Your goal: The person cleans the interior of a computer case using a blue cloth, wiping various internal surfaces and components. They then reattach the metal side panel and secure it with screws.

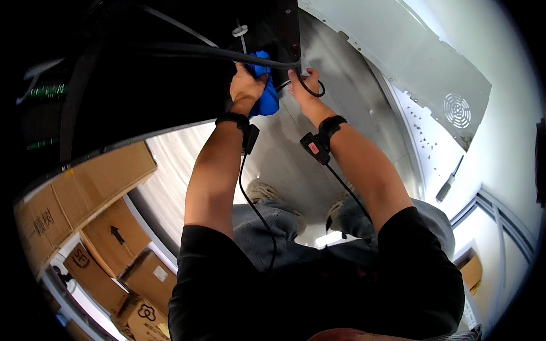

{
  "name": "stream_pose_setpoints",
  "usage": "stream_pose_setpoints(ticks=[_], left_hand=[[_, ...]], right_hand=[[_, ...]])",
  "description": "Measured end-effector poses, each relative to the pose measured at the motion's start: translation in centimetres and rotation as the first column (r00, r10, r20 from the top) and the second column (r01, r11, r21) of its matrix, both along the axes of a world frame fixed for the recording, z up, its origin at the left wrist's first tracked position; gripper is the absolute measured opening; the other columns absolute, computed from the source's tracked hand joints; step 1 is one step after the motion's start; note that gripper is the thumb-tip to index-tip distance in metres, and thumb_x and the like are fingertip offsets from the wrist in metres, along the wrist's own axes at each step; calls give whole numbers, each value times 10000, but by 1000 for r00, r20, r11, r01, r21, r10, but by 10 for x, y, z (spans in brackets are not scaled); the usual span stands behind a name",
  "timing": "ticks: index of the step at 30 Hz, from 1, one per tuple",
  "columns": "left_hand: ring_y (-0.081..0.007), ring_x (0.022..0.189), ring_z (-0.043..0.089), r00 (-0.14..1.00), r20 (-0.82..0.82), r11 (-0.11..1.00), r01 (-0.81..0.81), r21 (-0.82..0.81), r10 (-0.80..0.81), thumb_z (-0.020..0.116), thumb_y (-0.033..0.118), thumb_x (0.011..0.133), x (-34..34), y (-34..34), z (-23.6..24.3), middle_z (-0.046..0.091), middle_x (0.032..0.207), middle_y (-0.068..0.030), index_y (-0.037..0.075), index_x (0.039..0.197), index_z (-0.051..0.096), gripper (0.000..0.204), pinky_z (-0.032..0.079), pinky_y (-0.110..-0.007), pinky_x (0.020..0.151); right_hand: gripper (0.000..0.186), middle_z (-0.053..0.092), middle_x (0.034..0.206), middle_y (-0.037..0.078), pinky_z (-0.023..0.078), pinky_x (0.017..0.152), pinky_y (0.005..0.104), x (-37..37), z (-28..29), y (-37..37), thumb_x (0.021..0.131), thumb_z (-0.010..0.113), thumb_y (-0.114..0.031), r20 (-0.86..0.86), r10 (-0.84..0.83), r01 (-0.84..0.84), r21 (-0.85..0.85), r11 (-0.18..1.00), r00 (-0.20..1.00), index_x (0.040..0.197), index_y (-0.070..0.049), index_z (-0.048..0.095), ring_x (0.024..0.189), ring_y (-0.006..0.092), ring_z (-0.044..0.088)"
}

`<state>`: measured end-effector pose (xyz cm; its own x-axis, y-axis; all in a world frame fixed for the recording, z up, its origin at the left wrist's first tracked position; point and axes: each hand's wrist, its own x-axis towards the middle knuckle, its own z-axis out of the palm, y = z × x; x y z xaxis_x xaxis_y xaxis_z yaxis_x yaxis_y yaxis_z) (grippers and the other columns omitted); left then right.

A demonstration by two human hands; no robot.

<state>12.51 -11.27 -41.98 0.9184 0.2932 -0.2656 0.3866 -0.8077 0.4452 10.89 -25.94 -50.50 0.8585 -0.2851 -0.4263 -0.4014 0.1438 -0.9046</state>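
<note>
My left hand (pixel 245 86) is closed on a crumpled blue cloth-like bundle (pixel 266 96) at the edge of a large black cabinet (pixel 170 91). Its fingertips are partly hidden in the dark. Just to the right, my right hand (pixel 304 90) curls its fingers round a thin black cable (pixel 319 93), which loops beside the thumb and runs toward the blue bundle. A thicker black cable (pixel 227 55) stretches across the dark interior above both hands. A white disc on a thin rod (pixel 240 30) hangs above my left hand.
A grey metal panel (pixel 421 62) with a round vent lies at the upper right. Small screws (pixel 422 133) and a screwdriver (pixel 447 186) lie on a white surface at the right. Cardboard boxes (pixel 116 230) are stacked at the lower left. Green circuit boards (pixel 48 91) show inside the cabinet.
</note>
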Motion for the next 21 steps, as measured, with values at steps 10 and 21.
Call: stream_pose_setpoints(ticks=[10,21], left_hand=[[-347,1048,655,950,75,938,284,201,-304,765,253,745,57,-17,-35,682,1104,-205,73,1291,591,600,534,-406,884],[-352,882,691,791,-96,714,591,375,-604,671,250,792,65,-16,-83,710,925,-186,30,901,707,249,551,-408,816]], right_hand=[[710,628,1022,72,546,739,331,6,25,-11,863,678,-537,-63,203,-196,99,976,977,1328,-40,480,898,168,619],[507,619,811,72,451,676,322,0,40,-29,956,586,-444,216,338,-346,1,938,916,1088,45,587,747,156,536]])
